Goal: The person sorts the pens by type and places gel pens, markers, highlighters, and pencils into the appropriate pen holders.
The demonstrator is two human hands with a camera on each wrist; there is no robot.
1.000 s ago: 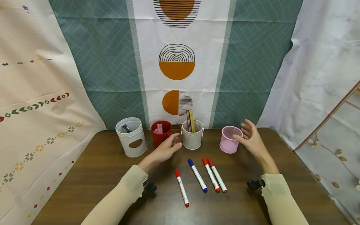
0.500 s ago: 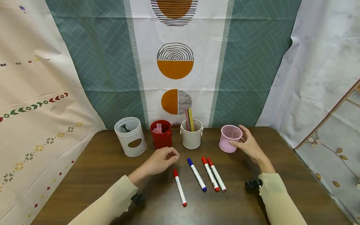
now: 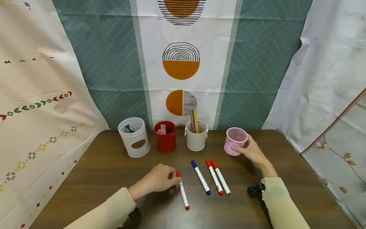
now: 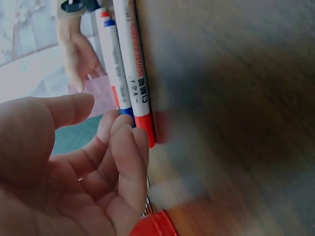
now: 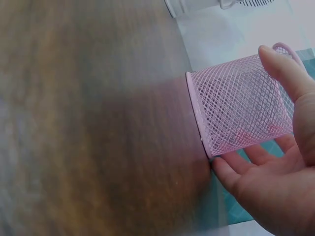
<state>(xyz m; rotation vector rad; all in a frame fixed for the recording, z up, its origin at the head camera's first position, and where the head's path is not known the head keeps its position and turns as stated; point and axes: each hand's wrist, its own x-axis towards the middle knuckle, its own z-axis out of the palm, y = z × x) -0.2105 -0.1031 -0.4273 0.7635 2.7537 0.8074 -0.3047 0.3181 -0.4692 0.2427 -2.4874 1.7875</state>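
Beside the cap of a red whiteboard marker [image 3: 183,194] is my left hand [image 3: 158,180], low over the table. In the left wrist view its thumb stands apart from the bent fingers [image 4: 129,157], whose tips overlap the marker's red cap [image 4: 145,129]. My right hand [image 3: 254,154] holds a pink mesh pen cup [image 3: 232,143] at the right, which stands upright on the table. In the right wrist view the thumb [image 5: 285,71] lies along one side of the mesh and the fingers [image 5: 246,162] go round the other.
A blue marker [image 3: 201,178] and two red markers [image 3: 213,176] lie right of the left hand. Along the back stand a white bucket with clips [image 3: 134,140], a red bucket [image 3: 166,141] and a cream bucket with pencils [image 3: 196,140]. Curtains hang behind the table [image 3: 94,178].
My left hand has come back from the buckets toward the front, down to the nearest red marker's cap. The right hand has closed in round the pink cup.
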